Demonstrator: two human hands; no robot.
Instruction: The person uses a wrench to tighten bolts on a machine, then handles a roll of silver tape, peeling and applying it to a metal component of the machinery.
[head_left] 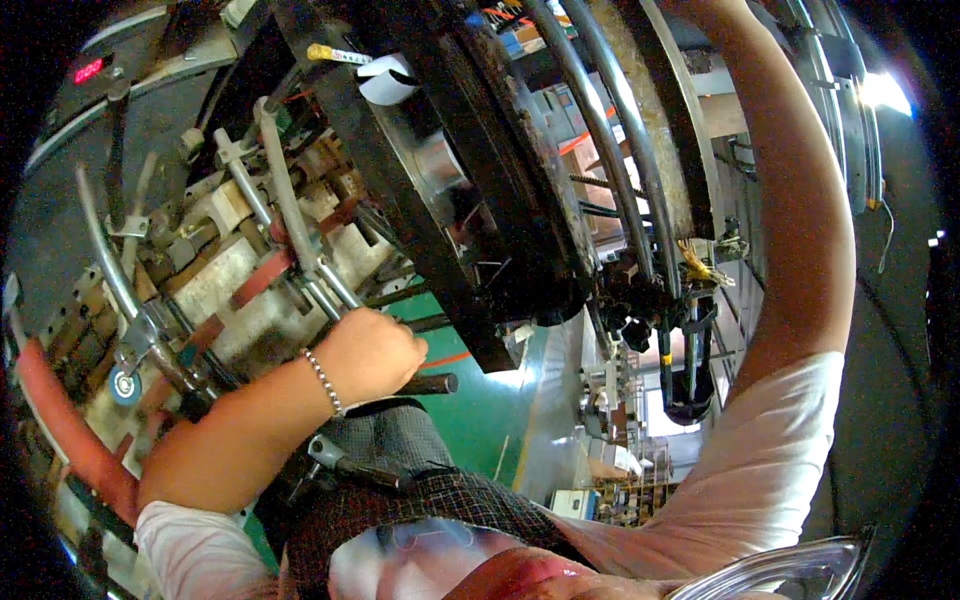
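My left hand (378,352), below a beaded bracelet (322,382), is closed in a fist at the lower end of a metal lever (335,283). The lever runs down into the fist; the fingers' far side is hidden. Just below the hand, a dark round bar (432,385) sticks out. My right arm (800,210) reaches up along the right side, past thick steel rods (620,150). Its hand lies beyond the top edge, out of sight.
A heavy dark machine frame (470,180) fills the upper middle. Metal levers and a red-painted arm (75,420) stand at the left, near a red lit display (88,70). Green floor (455,400) shows below. A bright lamp (885,92) glows at the upper right.
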